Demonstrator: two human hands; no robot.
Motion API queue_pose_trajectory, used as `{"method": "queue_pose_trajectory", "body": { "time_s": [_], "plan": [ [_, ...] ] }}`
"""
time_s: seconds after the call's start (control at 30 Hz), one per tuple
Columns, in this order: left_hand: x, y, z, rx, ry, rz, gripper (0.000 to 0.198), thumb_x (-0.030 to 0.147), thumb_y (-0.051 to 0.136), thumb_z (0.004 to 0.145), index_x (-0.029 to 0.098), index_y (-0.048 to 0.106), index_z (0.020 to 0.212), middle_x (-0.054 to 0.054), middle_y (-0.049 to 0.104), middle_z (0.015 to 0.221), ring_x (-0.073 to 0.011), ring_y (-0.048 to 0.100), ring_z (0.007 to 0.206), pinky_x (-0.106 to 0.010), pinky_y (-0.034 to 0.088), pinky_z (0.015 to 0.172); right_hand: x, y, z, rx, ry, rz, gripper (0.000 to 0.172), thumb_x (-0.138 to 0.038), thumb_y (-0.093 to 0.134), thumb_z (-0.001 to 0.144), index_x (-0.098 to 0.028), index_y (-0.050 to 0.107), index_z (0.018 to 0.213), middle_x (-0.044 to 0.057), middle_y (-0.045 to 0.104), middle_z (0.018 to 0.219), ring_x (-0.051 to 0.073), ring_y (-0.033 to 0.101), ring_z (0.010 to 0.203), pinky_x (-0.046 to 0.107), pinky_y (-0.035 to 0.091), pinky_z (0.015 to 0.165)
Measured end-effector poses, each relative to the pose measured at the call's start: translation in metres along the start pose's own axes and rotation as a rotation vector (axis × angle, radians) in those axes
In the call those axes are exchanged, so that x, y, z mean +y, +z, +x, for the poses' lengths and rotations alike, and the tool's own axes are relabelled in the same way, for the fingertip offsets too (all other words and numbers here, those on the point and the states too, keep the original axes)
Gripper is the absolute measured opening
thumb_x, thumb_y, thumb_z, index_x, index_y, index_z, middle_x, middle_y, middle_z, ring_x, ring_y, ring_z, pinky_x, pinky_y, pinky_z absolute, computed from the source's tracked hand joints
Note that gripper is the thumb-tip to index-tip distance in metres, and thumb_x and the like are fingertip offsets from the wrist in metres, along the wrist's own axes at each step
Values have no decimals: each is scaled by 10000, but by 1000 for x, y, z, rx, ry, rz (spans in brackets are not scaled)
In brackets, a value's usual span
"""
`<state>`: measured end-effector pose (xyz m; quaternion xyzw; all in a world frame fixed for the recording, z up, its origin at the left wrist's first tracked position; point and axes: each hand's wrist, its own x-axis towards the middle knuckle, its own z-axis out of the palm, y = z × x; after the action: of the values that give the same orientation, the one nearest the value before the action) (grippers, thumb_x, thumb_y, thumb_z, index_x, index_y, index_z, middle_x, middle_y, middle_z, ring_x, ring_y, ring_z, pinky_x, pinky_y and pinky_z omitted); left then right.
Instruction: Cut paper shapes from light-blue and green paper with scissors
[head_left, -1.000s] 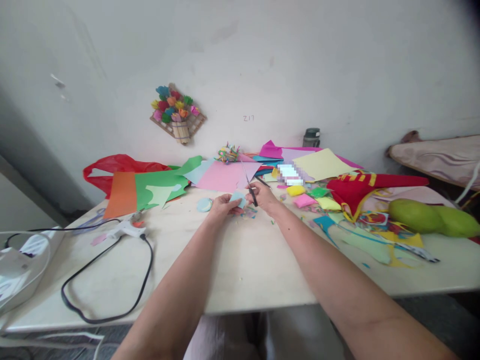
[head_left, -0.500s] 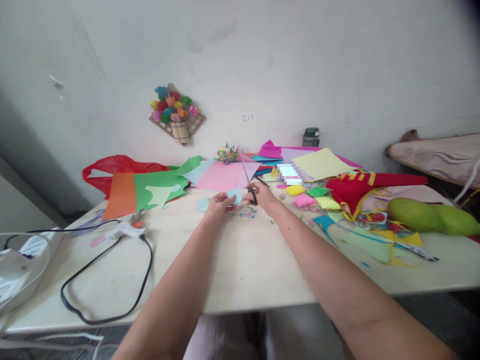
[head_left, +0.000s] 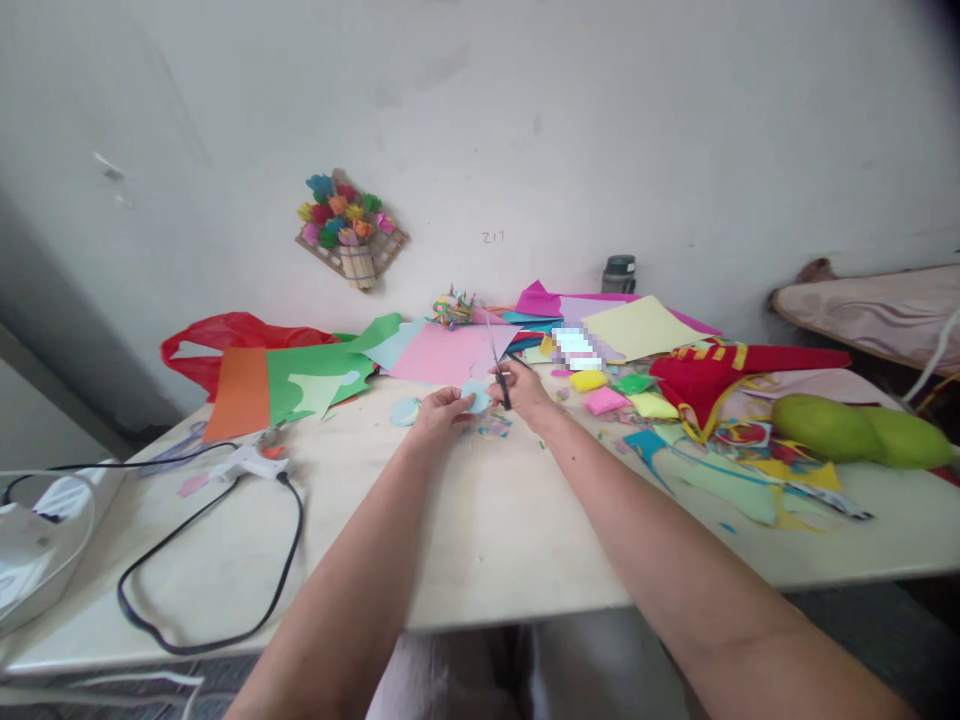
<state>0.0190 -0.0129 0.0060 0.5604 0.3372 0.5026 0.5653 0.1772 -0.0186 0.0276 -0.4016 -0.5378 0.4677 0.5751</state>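
Pinching a blue paper disc [head_left: 475, 396] mid-frame, the left hand [head_left: 438, 414] leaves its right side exposed. The right hand [head_left: 528, 398] grips scissors [head_left: 504, 390] blades-up, apparently to clear the disc.

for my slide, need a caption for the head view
Left hand holding blue paper, right hand holding scissors, at a cluttered table.

L hand [head_left: 440, 412] w/ blue paper [head_left: 477, 394], R hand [head_left: 527, 393] w/ scissors [head_left: 504, 393]; scraps [head_left: 495, 428] nearby

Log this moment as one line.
left hand: holds light-blue paper piece | right hand: holds black-handled scissors | table: light-blue disc, scraps
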Motion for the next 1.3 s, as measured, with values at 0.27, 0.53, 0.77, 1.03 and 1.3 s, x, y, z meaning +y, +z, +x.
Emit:
{"method": "queue_pose_trajectory", "body": {
  "time_s": [0.27,0.53,0.77,1.03,1.3],
  "plan": [
    [1,-4,4,168,11,-136,373,345,784,510,139,533,694,-14,640,621,-152,646,594,-225,502,562,2,-2,-2,-95,113,-113,299,-240,684,625,-160,497,844,-48,564,522,72,503,386,156,279,334],
    [2,-7,4,242,20,-227,310,299,777,536,140,555,682,-17,644,622,-161,649,622,-297,531,668,7,-1,-3,-238,136,-191,315,-382,680,677,-146,528,818,-27,574,517,62,489,369,151,285,316],
    [4,-5,4,240,37,-297,260,234,770,541,133,537,599,-7,623,562,-114,604,526,-323,543,700,7,0,-5,-322,152,-241,301,-416,633,723,-152,497,770,-17,589,524,75,509,373,155,296,301],
    [2,-6,5,225,46,-325,258,218,769,538,129,538,612,-22,640,587,-141,632,583,-346,545,725,13,-4,-3,-350,162,-283,343,-481,583,744,-154,510,816,-6,601,562,77,534,404,146,320,317],
    [3,-5,3,211,44,-336,239,200,754,570,129,533,629,-9,628,582,-153,647,637,-347,544,749,15,-4,-2,-349,145,-292,341,-490,562,754,-156,513,804,-9,585,545,72,514,387,151,316,314]
  ]
}}
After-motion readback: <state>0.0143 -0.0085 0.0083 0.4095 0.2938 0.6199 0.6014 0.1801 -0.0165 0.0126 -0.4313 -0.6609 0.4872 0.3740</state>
